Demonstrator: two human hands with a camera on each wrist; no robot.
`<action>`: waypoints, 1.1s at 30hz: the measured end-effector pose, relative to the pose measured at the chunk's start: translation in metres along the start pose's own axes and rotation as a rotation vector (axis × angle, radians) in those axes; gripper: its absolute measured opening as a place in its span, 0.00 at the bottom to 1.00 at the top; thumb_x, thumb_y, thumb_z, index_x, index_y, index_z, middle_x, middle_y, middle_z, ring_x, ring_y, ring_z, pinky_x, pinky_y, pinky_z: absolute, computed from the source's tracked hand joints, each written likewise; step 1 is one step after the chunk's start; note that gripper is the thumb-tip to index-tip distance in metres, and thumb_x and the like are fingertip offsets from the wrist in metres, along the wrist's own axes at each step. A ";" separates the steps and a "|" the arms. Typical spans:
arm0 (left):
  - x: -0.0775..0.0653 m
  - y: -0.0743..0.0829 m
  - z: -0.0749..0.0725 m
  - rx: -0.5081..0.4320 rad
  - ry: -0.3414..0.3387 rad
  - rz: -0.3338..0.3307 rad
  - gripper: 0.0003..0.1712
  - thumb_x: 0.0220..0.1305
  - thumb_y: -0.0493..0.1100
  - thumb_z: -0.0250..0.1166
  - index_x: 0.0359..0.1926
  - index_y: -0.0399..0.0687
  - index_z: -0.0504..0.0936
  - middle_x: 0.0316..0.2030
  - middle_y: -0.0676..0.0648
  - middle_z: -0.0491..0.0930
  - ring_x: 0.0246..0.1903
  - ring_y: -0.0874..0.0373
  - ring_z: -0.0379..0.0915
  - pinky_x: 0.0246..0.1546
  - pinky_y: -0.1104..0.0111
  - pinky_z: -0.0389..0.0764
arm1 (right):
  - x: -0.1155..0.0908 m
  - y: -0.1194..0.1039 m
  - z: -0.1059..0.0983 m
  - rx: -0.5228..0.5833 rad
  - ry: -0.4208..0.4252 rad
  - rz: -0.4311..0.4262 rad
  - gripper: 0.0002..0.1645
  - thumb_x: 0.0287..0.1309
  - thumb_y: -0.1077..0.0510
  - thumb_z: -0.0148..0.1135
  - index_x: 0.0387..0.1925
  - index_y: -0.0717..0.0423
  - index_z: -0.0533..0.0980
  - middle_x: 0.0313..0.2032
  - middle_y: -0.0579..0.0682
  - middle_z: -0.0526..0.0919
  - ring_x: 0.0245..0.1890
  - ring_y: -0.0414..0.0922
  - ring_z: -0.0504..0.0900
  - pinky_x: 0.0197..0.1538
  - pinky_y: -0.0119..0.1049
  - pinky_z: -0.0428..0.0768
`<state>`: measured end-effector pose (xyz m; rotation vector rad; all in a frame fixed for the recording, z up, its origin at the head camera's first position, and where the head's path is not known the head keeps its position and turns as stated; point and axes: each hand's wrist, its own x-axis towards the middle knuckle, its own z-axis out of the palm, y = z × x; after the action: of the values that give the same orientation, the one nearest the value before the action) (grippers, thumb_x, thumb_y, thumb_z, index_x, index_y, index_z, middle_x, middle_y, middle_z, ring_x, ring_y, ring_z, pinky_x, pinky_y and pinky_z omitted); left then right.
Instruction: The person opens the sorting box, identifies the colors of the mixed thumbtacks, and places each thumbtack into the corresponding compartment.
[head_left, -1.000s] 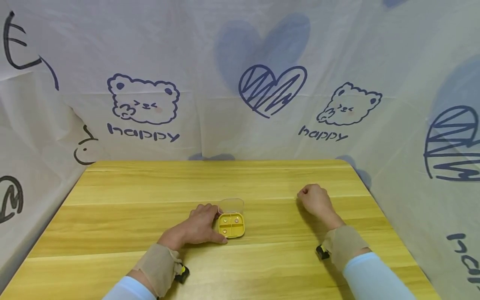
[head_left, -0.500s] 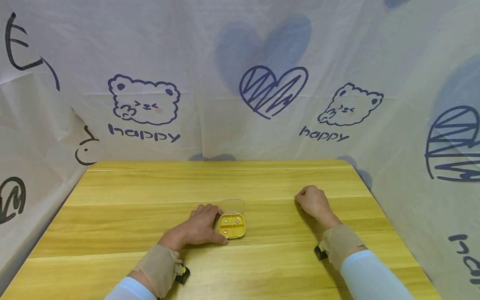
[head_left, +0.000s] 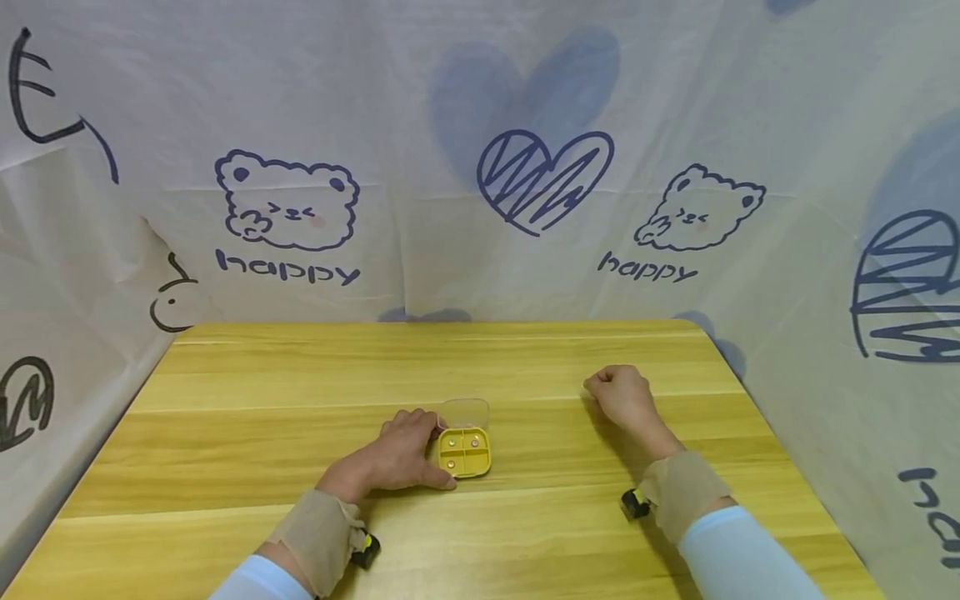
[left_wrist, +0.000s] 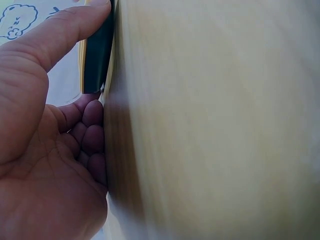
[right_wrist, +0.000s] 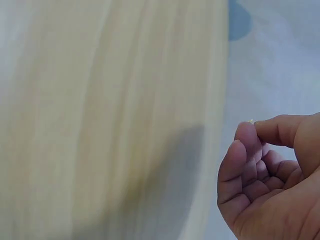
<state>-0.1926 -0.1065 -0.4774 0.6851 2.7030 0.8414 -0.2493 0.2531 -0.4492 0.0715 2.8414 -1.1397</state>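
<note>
A small yellow pill box [head_left: 474,464] lies on the table with its clear lid [head_left: 465,410] folded back. Dividers split it into compartments; three hold one tiny shiny bead-like piece each, and nothing shows in the near right one. My left hand [head_left: 402,450] grips the box from its left side, thumb at the near edge and fingers at the far edge. In the left wrist view the box edge [left_wrist: 97,55] looks dark and stands beside the thumb. To the right, my right hand [head_left: 626,397] pinches a tiny yellowish shiny piece [right_wrist: 251,121] between thumb and index fingertip, above the table.
The wood-grain table [head_left: 300,367] stretches around both hands. Behind it and at both sides hangs a white cloth [head_left: 420,242] with printed bears and hearts. A small black camera sits on each wrist, the left one [head_left: 366,550] close to the tabletop.
My right hand has shifted slightly to the left, and the tiny piece now shows at its fingertips. The left hand and the pill box stay in place.
</note>
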 end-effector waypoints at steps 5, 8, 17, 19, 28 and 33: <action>0.000 0.000 0.000 -0.001 0.001 -0.001 0.43 0.39 0.63 0.76 0.53 0.46 0.72 0.44 0.49 0.74 0.46 0.51 0.63 0.51 0.52 0.62 | -0.005 -0.013 0.001 0.098 0.004 0.003 0.20 0.70 0.51 0.50 0.38 0.65 0.78 0.32 0.64 0.83 0.30 0.58 0.82 0.26 0.39 0.74; 0.001 0.000 0.000 -0.009 -0.002 -0.004 0.44 0.39 0.63 0.76 0.54 0.46 0.72 0.44 0.49 0.74 0.46 0.51 0.63 0.51 0.52 0.62 | -0.008 -0.018 0.003 0.172 0.009 0.008 0.20 0.70 0.51 0.51 0.41 0.66 0.78 0.36 0.66 0.82 0.34 0.59 0.82 0.31 0.45 0.80; -0.001 0.002 -0.002 -0.021 -0.002 -0.013 0.43 0.39 0.63 0.76 0.53 0.47 0.72 0.44 0.50 0.73 0.45 0.52 0.62 0.51 0.52 0.62 | -0.017 -0.033 0.006 0.432 -0.004 0.077 0.19 0.69 0.50 0.54 0.46 0.62 0.77 0.41 0.62 0.78 0.41 0.60 0.80 0.43 0.50 0.82; -0.001 0.002 -0.002 -0.017 -0.001 -0.014 0.43 0.39 0.63 0.76 0.53 0.47 0.72 0.44 0.50 0.73 0.45 0.52 0.62 0.51 0.52 0.62 | -0.019 -0.037 0.007 0.487 -0.004 0.084 0.18 0.68 0.51 0.54 0.46 0.62 0.78 0.38 0.58 0.78 0.38 0.56 0.81 0.40 0.45 0.82; -0.002 0.002 -0.001 -0.021 0.001 -0.006 0.43 0.40 0.63 0.76 0.53 0.47 0.72 0.45 0.49 0.74 0.45 0.52 0.62 0.51 0.52 0.62 | -0.034 -0.048 0.022 0.780 -0.062 0.117 0.15 0.68 0.56 0.54 0.46 0.65 0.75 0.30 0.48 0.77 0.26 0.40 0.77 0.28 0.30 0.77; -0.001 0.001 -0.002 -0.017 0.003 -0.005 0.42 0.40 0.63 0.76 0.53 0.47 0.72 0.45 0.49 0.74 0.45 0.52 0.62 0.51 0.53 0.62 | -0.040 -0.051 0.031 0.989 -0.117 0.129 0.11 0.69 0.59 0.53 0.42 0.64 0.75 0.28 0.47 0.77 0.25 0.39 0.76 0.26 0.29 0.76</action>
<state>-0.1915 -0.1072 -0.4754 0.6737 2.6958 0.8645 -0.2110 0.1940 -0.4331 0.2241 1.8716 -2.2610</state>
